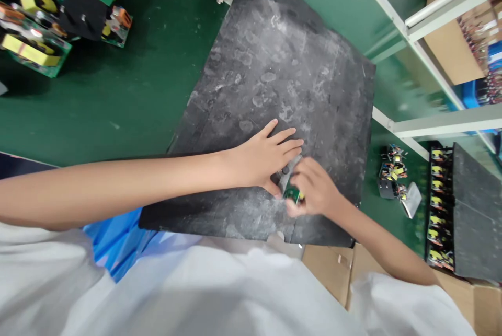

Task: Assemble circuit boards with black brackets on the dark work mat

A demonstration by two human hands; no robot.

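Fingers (pixel 285 135) of the left hand (pixel 259 162) spread over the black mat (pixel 270 69); those of the right hand (pixel 317 187) pinch a small green board (pixel 291 193) there, its handling apparently unfinished. Other boards (pixel 37 56) sit on the green counter (pixel 117 101); what remains cannot be told.

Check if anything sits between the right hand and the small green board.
Nothing visible: the right hand has the green board in its grip. The left hand is spread beside it, not between them; whether it touches the board, I can't tell.
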